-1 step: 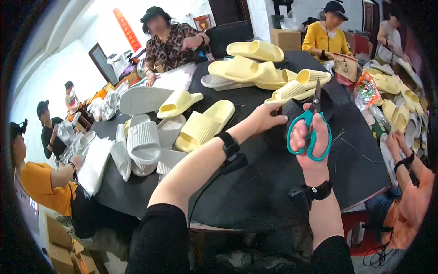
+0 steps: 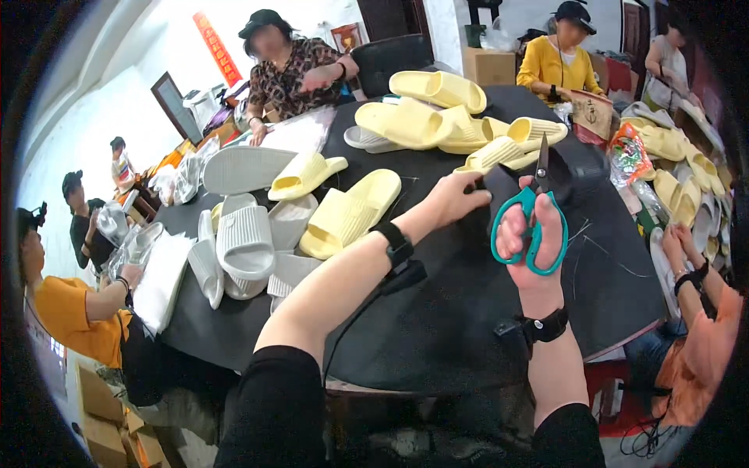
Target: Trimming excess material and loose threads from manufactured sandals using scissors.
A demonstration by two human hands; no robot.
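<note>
My right hand (image 2: 551,234) is closed around scissors (image 2: 541,175) with teal handles, its fingers through the loops and the dark blades pointing away from me. My left hand (image 2: 451,200) pinches the edge of a dark slipper-shaped item (image 2: 505,186) between thumb and fingers; it blends into the black table, so its full outline is hard to make out. Just beyond that hand lies a yellow slipper (image 2: 493,154), part of a pile of yellow slippers (image 2: 406,123). Another yellow slipper (image 2: 343,222) rests left of my left wrist.
Grey slippers (image 2: 246,242) lie at the left of the black table (image 2: 445,327), near a stack of white plastic bags (image 2: 162,281). Loose threads (image 2: 585,234) lie right of the scissors. More slippers (image 2: 677,195) are heaped at the right. Several people work around the table.
The dark item at my left fingers has shifted slightly, and my left hand has moved very little. My right hand with the scissors keeps its place.
</note>
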